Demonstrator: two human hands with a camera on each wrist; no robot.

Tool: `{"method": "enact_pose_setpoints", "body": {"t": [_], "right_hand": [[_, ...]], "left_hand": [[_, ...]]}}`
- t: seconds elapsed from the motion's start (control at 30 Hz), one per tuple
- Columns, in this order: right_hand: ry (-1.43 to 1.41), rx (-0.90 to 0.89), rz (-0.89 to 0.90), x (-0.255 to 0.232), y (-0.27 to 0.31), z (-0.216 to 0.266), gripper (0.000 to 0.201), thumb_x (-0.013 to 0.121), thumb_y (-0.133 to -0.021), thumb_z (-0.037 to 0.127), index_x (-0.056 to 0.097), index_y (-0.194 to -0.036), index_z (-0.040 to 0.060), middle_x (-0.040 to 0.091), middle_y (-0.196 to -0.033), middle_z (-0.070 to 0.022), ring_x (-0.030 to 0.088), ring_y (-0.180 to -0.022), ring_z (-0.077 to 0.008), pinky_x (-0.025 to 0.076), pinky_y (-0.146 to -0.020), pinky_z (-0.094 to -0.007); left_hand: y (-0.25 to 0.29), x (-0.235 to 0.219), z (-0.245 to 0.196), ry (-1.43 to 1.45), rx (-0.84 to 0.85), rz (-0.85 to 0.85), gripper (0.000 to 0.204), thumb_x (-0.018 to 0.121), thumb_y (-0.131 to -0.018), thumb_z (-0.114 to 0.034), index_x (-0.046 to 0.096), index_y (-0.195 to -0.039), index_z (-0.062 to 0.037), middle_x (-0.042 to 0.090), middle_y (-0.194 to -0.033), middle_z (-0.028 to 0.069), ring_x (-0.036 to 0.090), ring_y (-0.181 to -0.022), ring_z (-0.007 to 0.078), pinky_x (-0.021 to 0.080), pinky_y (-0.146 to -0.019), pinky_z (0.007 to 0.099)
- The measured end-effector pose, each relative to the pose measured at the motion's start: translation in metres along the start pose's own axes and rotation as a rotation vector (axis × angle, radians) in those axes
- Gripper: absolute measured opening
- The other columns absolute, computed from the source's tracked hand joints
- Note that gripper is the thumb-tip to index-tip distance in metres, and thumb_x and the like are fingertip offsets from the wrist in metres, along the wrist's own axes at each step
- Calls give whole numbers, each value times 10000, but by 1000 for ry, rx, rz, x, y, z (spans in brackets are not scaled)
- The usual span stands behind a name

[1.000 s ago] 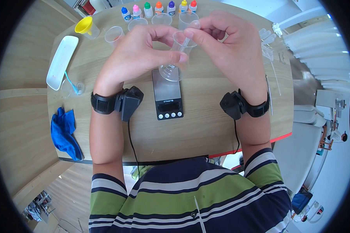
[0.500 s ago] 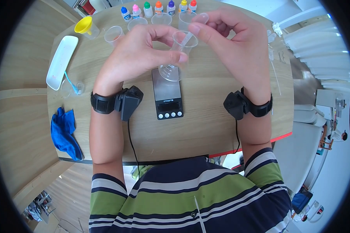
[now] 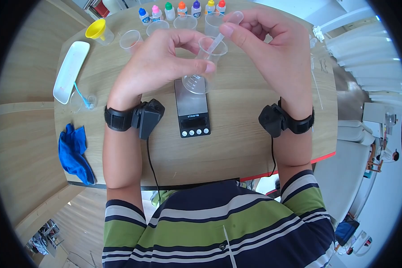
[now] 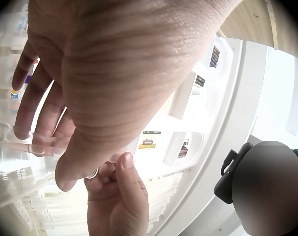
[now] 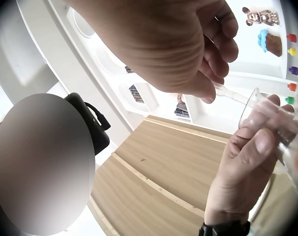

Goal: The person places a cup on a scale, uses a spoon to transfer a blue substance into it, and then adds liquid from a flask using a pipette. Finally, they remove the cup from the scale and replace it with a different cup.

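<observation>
My left hand (image 3: 165, 62) grips a clear plastic measuring cup (image 3: 213, 52) with thumb and fingers around it, above the far end of a black digital scale (image 3: 193, 107). Graduation numbers show on clear plastic below the thumb in the left wrist view. With thumb and index finger, my right hand (image 3: 272, 49) pinches a translucent plastic pipette (image 3: 218, 41) just below its bulb. The pipette slants down to the left, its lower end inside the cup's rim. In the right wrist view the pipette's stem (image 5: 232, 95) runs from the fingertips to the cup (image 5: 247, 110).
Several dropper bottles (image 3: 170, 12) with coloured caps line the back, behind clear cups (image 3: 185, 21). On the left are a yellow funnel (image 3: 96, 29) on a cup, a white tray (image 3: 72, 67), a small cup with a blue stick (image 3: 90, 102), and a blue cloth (image 3: 75, 152).
My right hand has moved slightly right, away from the cup. The pipette's bulb has shifted up and right, and more stem shows. My left hand and the cup stay put.
</observation>
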State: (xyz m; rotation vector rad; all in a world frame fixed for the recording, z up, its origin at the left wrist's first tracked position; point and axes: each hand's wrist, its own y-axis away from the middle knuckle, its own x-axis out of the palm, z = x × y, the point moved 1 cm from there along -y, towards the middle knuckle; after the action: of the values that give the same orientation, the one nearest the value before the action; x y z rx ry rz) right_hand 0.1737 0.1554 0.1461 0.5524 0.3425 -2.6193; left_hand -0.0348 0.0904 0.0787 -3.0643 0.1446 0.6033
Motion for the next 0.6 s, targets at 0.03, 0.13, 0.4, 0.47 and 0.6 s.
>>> {"method": "enact_pose_setpoints", "body": {"t": [0.03,0.13,0.4,0.47,0.6], "right_hand": [[0,0,0,0,0,-5,122,831,-962,65,806,-1030,-34,721,-829,25,568,-706,-9,436,-615,-202],[-105,-121,8,-1,-1,-20,131,830,-970,63,804,-1046,-39,725,-843,35,571,-719,-5,442,-623,-198],[-43,19,-16,-1,0,0,131,820,-979,57,802,-1051,-50,741,-854,20,605,-746,-15,476,-649,-203],[-71,-51,-30,0,1,-12,127,819,-978,57,803,-1041,-52,742,-848,13,612,-749,-21,481,-653,-206],[-14,-125,-31,-2,-1,-16,115,818,-970,53,800,-996,-57,736,-816,-8,613,-738,-35,480,-647,-219]], "left_hand": [[0,0,0,0,0,0,409,914,-877,-162,802,-1243,-18,806,-1177,40,698,-1157,150,518,-1073,360],[0,-1,0,0,-13,3,411,917,-877,-168,801,-1242,-20,806,-1178,40,697,-1159,149,517,-1077,361],[0,0,0,28,-7,4,423,928,-870,-177,796,-1238,-16,798,-1171,36,694,-1162,151,517,-1071,357],[1,0,-1,18,-18,-2,422,929,-871,-175,795,-1236,-12,791,-1171,36,692,-1164,152,517,-1068,356],[1,1,-1,9,-35,-4,416,928,-873,-166,790,-1229,0,772,-1178,38,686,-1178,155,516,-1065,353]]}}
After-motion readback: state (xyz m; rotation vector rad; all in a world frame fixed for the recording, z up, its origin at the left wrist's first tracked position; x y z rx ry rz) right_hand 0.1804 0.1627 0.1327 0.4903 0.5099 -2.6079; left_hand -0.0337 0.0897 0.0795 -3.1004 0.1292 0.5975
